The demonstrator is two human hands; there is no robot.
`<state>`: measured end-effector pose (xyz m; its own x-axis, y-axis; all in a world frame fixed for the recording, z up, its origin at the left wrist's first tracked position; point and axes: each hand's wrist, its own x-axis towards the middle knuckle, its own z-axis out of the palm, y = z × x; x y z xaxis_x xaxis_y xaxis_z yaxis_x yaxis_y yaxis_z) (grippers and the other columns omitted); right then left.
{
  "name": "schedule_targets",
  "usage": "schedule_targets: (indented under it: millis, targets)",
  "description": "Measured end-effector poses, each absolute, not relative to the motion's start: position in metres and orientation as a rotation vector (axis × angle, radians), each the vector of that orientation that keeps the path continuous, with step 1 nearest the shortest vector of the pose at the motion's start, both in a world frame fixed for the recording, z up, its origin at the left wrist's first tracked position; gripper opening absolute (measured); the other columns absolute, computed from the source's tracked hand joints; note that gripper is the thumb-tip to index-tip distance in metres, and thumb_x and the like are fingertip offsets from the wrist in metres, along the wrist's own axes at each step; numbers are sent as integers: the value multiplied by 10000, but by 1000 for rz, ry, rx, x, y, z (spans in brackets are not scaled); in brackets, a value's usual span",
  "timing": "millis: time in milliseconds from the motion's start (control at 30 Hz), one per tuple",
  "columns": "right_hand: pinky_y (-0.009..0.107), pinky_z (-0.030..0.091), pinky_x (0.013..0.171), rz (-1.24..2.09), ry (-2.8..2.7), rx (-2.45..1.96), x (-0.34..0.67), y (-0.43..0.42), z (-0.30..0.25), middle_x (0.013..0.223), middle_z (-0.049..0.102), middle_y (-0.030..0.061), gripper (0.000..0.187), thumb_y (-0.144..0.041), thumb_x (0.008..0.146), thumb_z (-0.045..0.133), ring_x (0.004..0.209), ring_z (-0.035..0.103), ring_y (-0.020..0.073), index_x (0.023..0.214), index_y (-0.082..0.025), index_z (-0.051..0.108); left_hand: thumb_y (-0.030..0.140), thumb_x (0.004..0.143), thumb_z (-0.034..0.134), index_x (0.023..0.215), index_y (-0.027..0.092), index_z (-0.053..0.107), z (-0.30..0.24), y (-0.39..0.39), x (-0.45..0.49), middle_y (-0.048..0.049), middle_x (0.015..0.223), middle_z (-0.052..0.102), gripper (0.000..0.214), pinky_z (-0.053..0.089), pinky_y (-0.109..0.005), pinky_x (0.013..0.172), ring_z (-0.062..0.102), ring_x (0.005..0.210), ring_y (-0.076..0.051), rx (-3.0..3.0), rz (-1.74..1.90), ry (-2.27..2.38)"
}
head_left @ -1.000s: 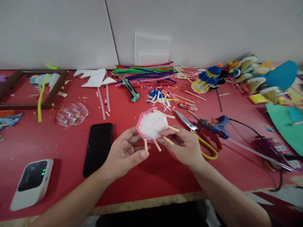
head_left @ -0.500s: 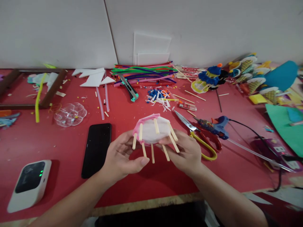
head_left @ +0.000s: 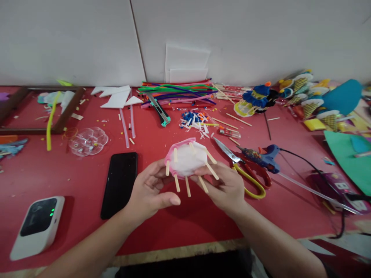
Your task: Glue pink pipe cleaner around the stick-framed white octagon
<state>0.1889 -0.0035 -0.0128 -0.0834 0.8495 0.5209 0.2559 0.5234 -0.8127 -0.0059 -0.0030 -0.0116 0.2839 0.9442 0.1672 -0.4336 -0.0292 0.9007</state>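
Disc of white material, edged along its left and upper sides by a pink band, raised above the near part of the red bench. Short wooden sticks project from it; its rear face is concealed. The left hand is half open at the left edge: the thumb stands clear, while the other fingertips pass out of sight, so whether they grip cannot be told. The right hand is closed on the lower-right edge, its digits partly screened by the sticks. Scissors lie just beside it, near a blue glue gun. The left wrist covers a corner of the black phone. At far right, a cable obscures lettering on the purple box; the green sheet and, opposite, the brown frame are cut off by the picture's borders.
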Motion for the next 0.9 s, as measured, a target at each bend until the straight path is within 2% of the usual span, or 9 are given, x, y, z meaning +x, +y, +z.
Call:
schedule_targets:
  millis: [67, 167, 333, 400, 567, 700, 900]
  targets:
    - [256, 590, 695, 686, -1598, -972, 189, -4, -16, 819, 761, -2, 182, -101, 795, 712, 745, 719, 148, 888, -255, 733, 360, 773, 787, 1181, 322, 705, -12, -4, -7, -31, 1107, 768, 418, 574, -288, 927, 724, 1024, -193, 1088, 1211, 603]
    - [256, 585, 714, 717, -1580, -972, 189, -4, -19, 834, 757, -7, 201, -90, 789, 719, 763, 712, 141, 899, -258, 728, 293, 891, 661, 1167, 305, 714, -11, -4, -6, -39, 1034, 777, 282, 576, -278, 909, 738, 945, -162, 1135, 1206, 712]
    - [259, 583, 687, 729, -1584, -972, 190, -5, -18, 831, 749, 0, 205, -79, 789, 713, 743, 705, 142, 898, -252, 730, 168, 864, 670, 1070, 268, 739, -5, -4, -5, 17, 717, 743, 239, 600, -204, 750, 705, 633, -98, 1293, 1255, 920]
    - [270, 588, 692, 730, -1589, -965, 190, -6, -17, 844, 754, 6, 202, -83, 795, 708, 750, 709, 149, 903, -252, 732, 143, 852, 669, 1041, 242, 740, -4, -4, -5, 27, 673, 724, 225, 589, -162, 678, 699, 612, -93, 1374, 1261, 987]
    - [253, 581, 632, 709, -1602, -963, 189, -5, -13, 787, 747, 9, 190, -101, 796, 711, 676, 696, 143, 899, -257, 745, 136, 851, 656, 1048, 217, 718, -2, -4, -5, 2, 791, 776, 223, 574, -129, 647, 743, 726, -114, 1529, 1268, 1097]
    - [247, 576, 632, 701, -1596, -973, 188, -5, -12, 788, 747, 11, 175, -109, 789, 721, 674, 696, 142, 887, -251, 748, 195, 863, 647, 1089, 191, 716, -1, -3, -4, -27, 799, 794, 236, 595, -164, 625, 743, 672, -133, 1579, 1263, 1184]
    - [243, 580, 674, 746, -1586, -979, 189, -6, -13, 815, 757, 2, 167, -121, 786, 738, 723, 712, 142, 891, -251, 740, 260, 869, 631, 1123, 154, 732, 1, -2, -4, -94, 895, 801, 293, 618, -223, 648, 762, 779, -200, 1673, 1224, 1322]
